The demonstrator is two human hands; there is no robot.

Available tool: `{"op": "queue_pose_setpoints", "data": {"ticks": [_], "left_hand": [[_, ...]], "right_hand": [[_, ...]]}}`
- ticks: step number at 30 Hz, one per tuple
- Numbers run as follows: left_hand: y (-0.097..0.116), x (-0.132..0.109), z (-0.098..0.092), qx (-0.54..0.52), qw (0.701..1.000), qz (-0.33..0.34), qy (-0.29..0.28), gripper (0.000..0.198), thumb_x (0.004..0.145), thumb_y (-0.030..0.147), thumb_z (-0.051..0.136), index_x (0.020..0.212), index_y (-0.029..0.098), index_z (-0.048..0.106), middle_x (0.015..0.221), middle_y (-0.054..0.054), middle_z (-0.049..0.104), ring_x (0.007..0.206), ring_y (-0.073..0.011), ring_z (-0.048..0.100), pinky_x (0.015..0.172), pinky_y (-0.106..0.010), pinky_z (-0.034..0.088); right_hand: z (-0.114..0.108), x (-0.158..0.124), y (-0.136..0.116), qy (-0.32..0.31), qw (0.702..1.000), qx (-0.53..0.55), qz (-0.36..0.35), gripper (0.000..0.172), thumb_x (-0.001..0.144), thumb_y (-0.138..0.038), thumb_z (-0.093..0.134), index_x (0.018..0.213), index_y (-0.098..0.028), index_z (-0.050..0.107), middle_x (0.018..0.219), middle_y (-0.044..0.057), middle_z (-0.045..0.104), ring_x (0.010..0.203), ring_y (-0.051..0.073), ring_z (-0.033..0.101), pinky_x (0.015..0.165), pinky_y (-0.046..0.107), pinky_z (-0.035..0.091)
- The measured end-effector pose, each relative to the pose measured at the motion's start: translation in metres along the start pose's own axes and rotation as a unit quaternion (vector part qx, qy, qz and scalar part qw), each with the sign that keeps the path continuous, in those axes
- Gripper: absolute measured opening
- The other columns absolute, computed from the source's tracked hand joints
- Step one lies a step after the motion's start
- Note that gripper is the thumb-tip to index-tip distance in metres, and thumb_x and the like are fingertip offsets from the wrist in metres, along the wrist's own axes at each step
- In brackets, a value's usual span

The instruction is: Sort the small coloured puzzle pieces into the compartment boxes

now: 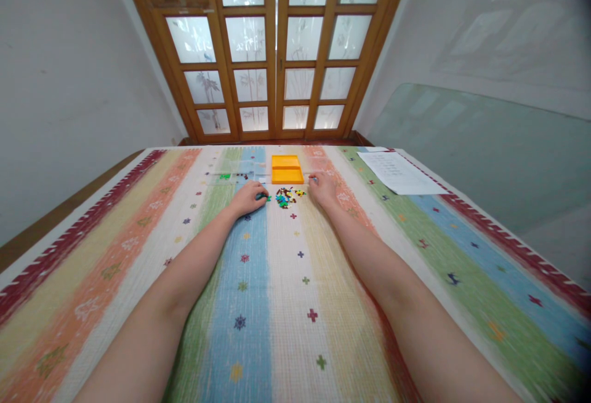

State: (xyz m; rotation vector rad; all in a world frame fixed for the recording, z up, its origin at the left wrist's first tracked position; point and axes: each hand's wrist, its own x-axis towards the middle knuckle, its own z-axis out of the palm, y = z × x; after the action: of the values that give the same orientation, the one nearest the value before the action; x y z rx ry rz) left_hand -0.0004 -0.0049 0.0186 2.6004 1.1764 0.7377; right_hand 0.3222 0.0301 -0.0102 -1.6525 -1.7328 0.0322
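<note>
A pile of small plastic pieces (284,199) in green, blue, yellow, brown and white lies on the striped cloth between my hands. Left of it, my left hand (249,199) rests with curled fingers on a few small green and dark pieces (263,196). My right hand (322,190) is to the right of the pile, thumb and fingers pinched together. Something tiny and bluish shows at its fingertips, too small to name. Just beyond the pile an orange plastic box (287,175) stands open. Clear plastic trays flank it; the left tray (217,176) holds green and dark pieces.
The striped tablecloth (240,341) covers the table. Printed paper sheets (399,172) lie at the far right. A glass-paned wooden door (276,83) is behind the table, and a pale glass-like panel (475,151) leans along the right wall.
</note>
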Motion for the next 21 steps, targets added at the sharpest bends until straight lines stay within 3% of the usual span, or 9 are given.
{"op": "queue_pose_setpoints", "data": {"ticks": [5,21], "left_hand": [[0.0011,0.0006,-0.0013,-0.004,1.0,0.002,-0.016,0.028,0.081,0.014,0.061,0.101,0.023,0.078,0.107,-0.008,0.071,0.11,-0.0269,0.062,0.104,-0.042,0.047],[0.0019,0.0011,-0.0001,0.035,0.999,-0.011,-0.007,0.016,0.09,0.029,0.062,0.096,0.022,0.075,0.104,-0.009,0.069,0.106,-0.0262,0.061,0.1,-0.041,0.048]], "right_hand": [[-0.0004,-0.0007,-0.0009,0.003,1.0,0.0,0.0,0.032,0.092,-0.027,0.052,0.11,-0.017,0.077,0.117,0.014,0.071,0.11,0.029,0.061,0.101,0.042,0.045],[0.0002,-0.0007,-0.0001,0.002,1.0,-0.003,0.002,0.031,0.09,-0.024,0.053,0.109,-0.018,0.077,0.118,0.013,0.071,0.109,0.028,0.062,0.101,0.041,0.046]]}}
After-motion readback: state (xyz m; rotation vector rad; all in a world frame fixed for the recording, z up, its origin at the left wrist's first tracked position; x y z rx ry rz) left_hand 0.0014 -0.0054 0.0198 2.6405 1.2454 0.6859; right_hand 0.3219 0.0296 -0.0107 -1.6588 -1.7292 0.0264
